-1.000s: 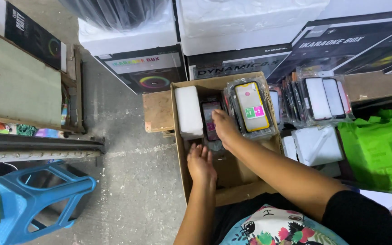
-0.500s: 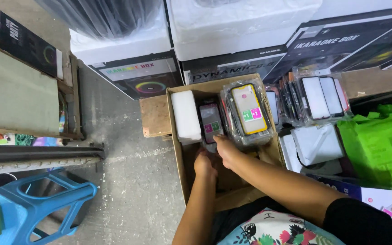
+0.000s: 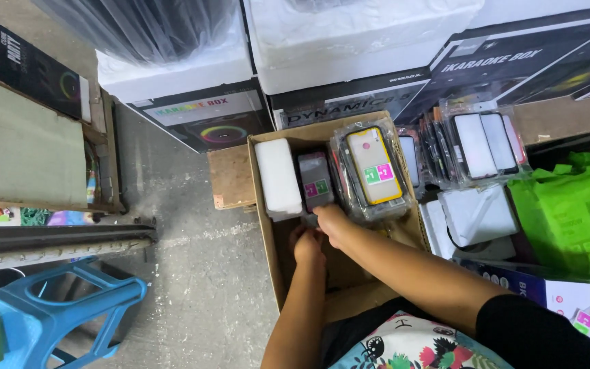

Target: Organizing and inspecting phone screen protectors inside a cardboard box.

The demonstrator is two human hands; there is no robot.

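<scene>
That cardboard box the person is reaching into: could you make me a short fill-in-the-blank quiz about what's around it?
1. Both hands, left hand and right hand, reach into a ___ box.
2. The foam block inside the box is ___ in colour.
3. The plastic stool on the floor is ___.
4. The bag beside the box is ___.

Missing words: cardboard; white; blue; green

A grey concrete floor (image 3: 192, 273) carries an open cardboard box (image 3: 268, 225) at centre, a blue plastic stool (image 3: 56, 307) at near left, and large printed cartons (image 3: 206, 116) along the far side.
</scene>
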